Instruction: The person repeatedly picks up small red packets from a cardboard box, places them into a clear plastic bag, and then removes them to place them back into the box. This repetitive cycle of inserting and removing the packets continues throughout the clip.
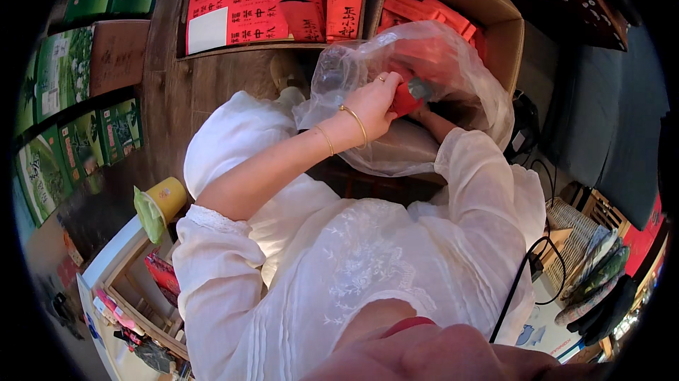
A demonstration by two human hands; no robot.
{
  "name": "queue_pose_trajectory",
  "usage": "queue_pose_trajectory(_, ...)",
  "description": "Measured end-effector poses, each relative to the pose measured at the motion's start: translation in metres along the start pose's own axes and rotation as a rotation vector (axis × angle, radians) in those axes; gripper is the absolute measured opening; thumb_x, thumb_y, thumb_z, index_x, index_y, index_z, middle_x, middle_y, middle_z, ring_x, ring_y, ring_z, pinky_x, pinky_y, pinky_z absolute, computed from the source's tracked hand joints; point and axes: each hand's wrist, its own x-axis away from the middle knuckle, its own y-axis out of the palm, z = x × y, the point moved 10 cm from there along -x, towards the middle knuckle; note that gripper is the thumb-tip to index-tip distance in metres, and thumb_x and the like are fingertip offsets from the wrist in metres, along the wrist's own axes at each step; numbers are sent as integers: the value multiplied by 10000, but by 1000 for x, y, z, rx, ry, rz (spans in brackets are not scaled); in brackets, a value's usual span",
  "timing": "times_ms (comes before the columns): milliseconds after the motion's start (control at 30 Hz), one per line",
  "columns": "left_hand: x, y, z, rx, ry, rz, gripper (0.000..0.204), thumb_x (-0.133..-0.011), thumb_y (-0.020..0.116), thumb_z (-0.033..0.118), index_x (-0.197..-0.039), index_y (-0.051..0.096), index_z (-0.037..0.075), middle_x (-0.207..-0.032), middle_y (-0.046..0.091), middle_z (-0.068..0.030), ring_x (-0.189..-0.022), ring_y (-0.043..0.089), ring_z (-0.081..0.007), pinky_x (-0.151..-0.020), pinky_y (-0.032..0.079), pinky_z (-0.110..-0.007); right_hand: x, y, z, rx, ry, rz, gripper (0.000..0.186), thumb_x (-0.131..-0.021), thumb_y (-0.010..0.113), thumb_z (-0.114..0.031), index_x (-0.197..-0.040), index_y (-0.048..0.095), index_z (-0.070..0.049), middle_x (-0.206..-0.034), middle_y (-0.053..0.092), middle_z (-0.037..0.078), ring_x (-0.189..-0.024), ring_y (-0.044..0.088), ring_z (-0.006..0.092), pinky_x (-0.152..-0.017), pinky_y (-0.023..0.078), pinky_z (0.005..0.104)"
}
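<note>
My left hand is closed around a red packet with a grey-green patch at one end. It holds the packet at the mouth of a large clear plastic bag, which bulges open in front of my lap. My right hand reaches in from the right, close to the packet's lower end. Plastic and the packet hide its fingers, so its grip does not show. Behind the bag stands a cardboard box holding several red packets.
To its left, another box holds stacked red printed packages. Green cartons line the far left. A yellow bin with a green liner stands beside my left elbow. Black cables hang by my right arm, near a wicker basket.
</note>
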Motion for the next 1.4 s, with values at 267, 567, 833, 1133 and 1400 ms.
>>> queue_pose_trajectory(267,-1,0,7,31,5,-13,541,-720,689,44,-1170,389,54,-1123,515,-198,-1004,539,-409,-822,461,-439,-4,2,-13,18,-13,42,405,-714,650,-136,-1111,614,-67,-1112,609,201,-1019,589,319,-891,448,415)
queue_pose_trajectory(567,-2,-1,6,46,17,15,532,-714,696,45,-1152,394,54,-1110,517,-208,-1014,531,-418,-828,458,-448,-4,-6,-24,7,-28,75,395,-708,657,-125,-1098,626,-71,-1095,618,199,-1022,592,325,-889,452,419)
queue_pose_trajectory(833,0,-5,7,49,32,39,532,-706,702,47,-1145,401,52,-1107,521,-207,-1013,531,-416,-831,456,-448,-9,-13,-29,-29,-97,142,386,-702,663,-116,-1086,638,-75,-1081,625,198,-1024,594,330,-887,455,423)
queue_pose_trajectory(1133,2,-8,9,-7,94,72,541,-695,720,65,-1139,411,46,-1092,535,-206,-1015,534,-411,-835,458,-441,38,-43,-20,-234,-364,304,378,-696,669,-105,-1072,650,-79,-1064,634,196,-1027,597,337,-885,459,426)
queue_pose_trajectory(1400,11,-6,14,-57,179,81,530,-697,727,81,-1125,416,47,-1091,539,-196,-1015,539,-399,-832,460,-436,163,-184,-65,-781,-93,136,407,-705,782,-143,-1074,654,-27,-836,674,86,-725,636,165,-650,511,293)
